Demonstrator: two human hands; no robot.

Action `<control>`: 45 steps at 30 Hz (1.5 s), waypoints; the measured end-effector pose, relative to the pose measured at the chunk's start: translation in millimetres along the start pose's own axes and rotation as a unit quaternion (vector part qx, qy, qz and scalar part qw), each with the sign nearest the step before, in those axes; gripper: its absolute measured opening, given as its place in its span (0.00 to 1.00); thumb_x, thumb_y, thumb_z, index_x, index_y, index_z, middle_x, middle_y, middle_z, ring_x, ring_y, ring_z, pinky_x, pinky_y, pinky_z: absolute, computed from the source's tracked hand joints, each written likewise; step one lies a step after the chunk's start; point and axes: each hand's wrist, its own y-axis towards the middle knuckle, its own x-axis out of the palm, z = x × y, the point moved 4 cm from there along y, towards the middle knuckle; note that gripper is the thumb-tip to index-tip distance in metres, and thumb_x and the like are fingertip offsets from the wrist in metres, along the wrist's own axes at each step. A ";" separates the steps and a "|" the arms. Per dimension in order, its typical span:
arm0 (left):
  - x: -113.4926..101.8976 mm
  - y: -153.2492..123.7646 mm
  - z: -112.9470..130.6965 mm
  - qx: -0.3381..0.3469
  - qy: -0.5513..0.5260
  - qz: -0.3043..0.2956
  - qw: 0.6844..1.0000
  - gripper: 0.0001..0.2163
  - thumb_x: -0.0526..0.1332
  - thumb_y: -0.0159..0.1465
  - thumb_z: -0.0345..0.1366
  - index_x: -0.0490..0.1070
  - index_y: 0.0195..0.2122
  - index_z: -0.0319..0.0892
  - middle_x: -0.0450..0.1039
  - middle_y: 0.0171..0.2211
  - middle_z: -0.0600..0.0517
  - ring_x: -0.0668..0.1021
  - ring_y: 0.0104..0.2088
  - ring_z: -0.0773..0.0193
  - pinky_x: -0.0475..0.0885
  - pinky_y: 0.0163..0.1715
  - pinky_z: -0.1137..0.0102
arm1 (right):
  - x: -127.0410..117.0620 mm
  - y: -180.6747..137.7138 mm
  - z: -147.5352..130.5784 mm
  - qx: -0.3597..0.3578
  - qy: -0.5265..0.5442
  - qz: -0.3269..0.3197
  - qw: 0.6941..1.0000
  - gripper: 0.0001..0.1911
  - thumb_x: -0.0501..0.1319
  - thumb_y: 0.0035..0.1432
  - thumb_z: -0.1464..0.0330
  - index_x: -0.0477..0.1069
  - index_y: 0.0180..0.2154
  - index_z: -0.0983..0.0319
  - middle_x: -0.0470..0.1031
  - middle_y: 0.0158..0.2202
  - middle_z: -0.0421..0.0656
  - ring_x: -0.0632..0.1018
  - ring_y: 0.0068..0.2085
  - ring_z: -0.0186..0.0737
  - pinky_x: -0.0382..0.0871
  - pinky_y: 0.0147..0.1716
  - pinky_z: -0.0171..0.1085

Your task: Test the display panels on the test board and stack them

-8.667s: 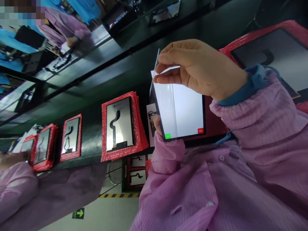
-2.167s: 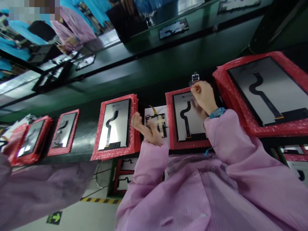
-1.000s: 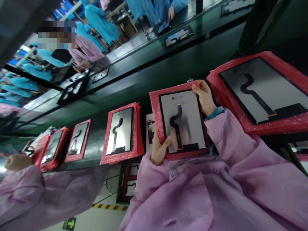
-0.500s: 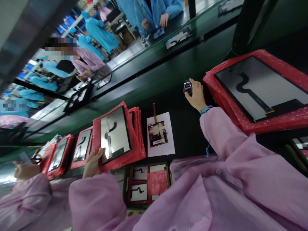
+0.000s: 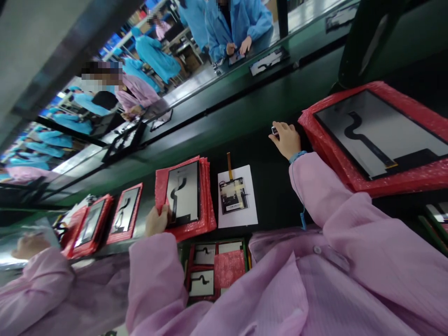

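My left hand (image 5: 156, 220) grips the near corner of a display panel (image 5: 183, 194) in a red bubble-wrap sleeve, lying on top of a stack of red sleeves (image 5: 206, 200) on the dark bench. My right hand (image 5: 287, 139) reaches to the far side of the bench. Its fingers are curled over a small metal device (image 5: 274, 131), mostly hidden under them. Between my hands lies a white sheet (image 5: 238, 212) with a small circuit board (image 5: 234, 194) and an orange flex cable taped on it.
A large panel in red wrap (image 5: 378, 135) sits at the right. More red-wrapped panels (image 5: 124, 214) lie to the left, next to a co-worker's pink sleeve (image 5: 31, 284). A bin of panels (image 5: 213, 270) sits below the bench edge. People in blue coats work beyond the green conveyor (image 5: 245, 102).
My left hand has laid the red-wrapped panel flat onto the stack at the left. My right hand has lowered the small metal device toward the bench. The view tilted slightly.
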 end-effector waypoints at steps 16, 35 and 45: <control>65.2 -141.0 155.6 0.388 -0.174 0.083 0.901 0.16 0.57 0.70 0.46 0.72 0.53 0.42 0.74 0.55 0.41 0.75 0.58 0.51 0.72 0.59 0.52 | -17.4 -144.8 -38.2 -0.033 -0.015 0.011 0.999 0.35 0.57 0.60 0.74 0.57 0.68 0.72 0.64 0.64 0.62 0.65 0.64 0.59 0.64 0.64 0.57; 195.6 -285.5 340.7 0.116 -0.562 -0.535 0.620 0.22 0.71 0.62 0.48 0.71 0.51 0.41 0.79 0.37 0.50 0.82 0.38 0.65 0.76 0.46 0.67 | -152.3 -221.8 24.1 -0.079 -0.163 0.346 0.920 0.07 0.63 0.67 0.66 0.74 0.35 0.61 0.78 0.35 0.44 0.73 0.38 0.43 0.66 0.43 0.43; 187.0 -260.5 309.9 0.036 -0.597 -0.486 0.637 0.23 0.75 0.50 0.41 0.71 0.44 0.42 0.79 0.37 0.53 0.81 0.36 0.64 0.75 0.43 0.66 | -138.8 -231.9 -41.9 -0.249 -0.089 0.242 0.934 0.03 0.64 0.66 0.68 0.77 0.38 0.59 0.78 0.34 0.42 0.74 0.39 0.40 0.68 0.42 0.41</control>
